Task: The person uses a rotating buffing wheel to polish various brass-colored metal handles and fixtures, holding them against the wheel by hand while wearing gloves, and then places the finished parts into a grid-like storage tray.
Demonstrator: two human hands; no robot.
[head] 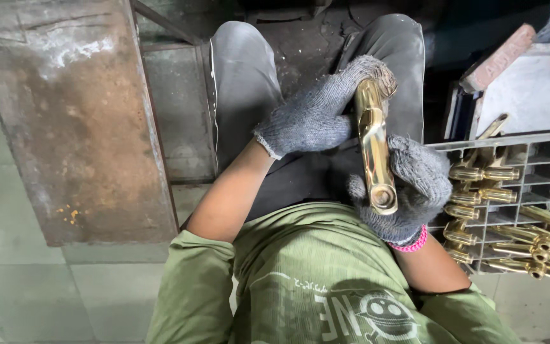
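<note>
- Left hand [316, 111] and right hand [415, 191], both gloved, closed around 1 brass fitting [373, 150], frame centre.
- Grey crate [542, 162], right edge, cut off, holds more brass parts [517, 245].
- Rusty metal plate [74, 121], upper left.

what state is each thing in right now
polished brass tap body: lifted over the lap, gripped at both ends
left hand: gloved, grip closed on the far end
right hand: gloved, grip closed on the near end
grey crate: part filled with brass fittings
</note>
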